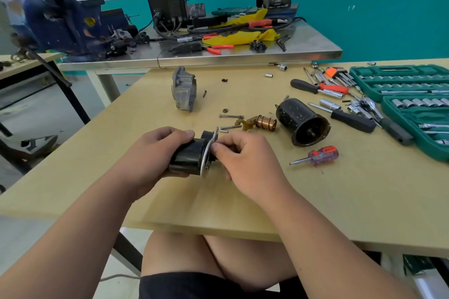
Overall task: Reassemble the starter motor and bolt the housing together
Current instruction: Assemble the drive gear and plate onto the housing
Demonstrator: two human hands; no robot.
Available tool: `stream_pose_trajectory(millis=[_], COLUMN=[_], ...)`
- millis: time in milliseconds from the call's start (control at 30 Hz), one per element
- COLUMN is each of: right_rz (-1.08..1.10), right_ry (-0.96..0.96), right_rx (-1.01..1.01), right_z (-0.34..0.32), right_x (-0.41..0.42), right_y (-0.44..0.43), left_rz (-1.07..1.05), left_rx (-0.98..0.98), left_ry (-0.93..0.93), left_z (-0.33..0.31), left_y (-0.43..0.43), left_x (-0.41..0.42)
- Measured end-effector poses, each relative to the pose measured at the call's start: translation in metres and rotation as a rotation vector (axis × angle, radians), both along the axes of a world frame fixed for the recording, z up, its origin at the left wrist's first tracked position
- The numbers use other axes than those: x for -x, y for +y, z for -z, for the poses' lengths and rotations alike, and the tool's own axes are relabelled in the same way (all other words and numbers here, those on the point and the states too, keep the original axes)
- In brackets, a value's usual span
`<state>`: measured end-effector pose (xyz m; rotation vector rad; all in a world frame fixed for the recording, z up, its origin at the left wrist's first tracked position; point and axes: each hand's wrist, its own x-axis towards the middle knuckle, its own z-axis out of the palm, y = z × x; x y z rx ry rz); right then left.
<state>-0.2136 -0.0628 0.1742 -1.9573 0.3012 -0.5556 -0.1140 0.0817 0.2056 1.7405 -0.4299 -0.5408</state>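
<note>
My left hand [158,153] grips a black cylindrical solenoid body [188,156] with a thin metal flange plate [209,150] at its right end, held just above the wooden table [267,189]. My right hand [239,155] pinches the flange edge with curled fingers. Behind them lie two long bolts [229,116], a nut [225,110], a copper plunger with a tan fork lever [261,124], and the black motor housing [302,121] on its side. The grey aluminium nose housing [183,90] stands further back.
A small red-handled screwdriver [315,156] lies right of my hands. Black-handled drivers [352,119], a ratchet and loose sockets lead to the green socket case [413,104] at right. Behind, a steel bench [218,56] holds a blue vise [56,22] and a welder.
</note>
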Motion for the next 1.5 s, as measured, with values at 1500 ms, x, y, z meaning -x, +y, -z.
stream_pose_trajectory(millis=[1500], right_rz=[0.039], right_ry=[-0.005], right_rx=[0.289], right_z=[0.016], right_x=[0.0], right_y=[0.021], left_rz=[-0.11], left_rx=[-0.416], left_ry=[-0.858], left_z=[0.049], left_y=[0.009], left_x=[0.035])
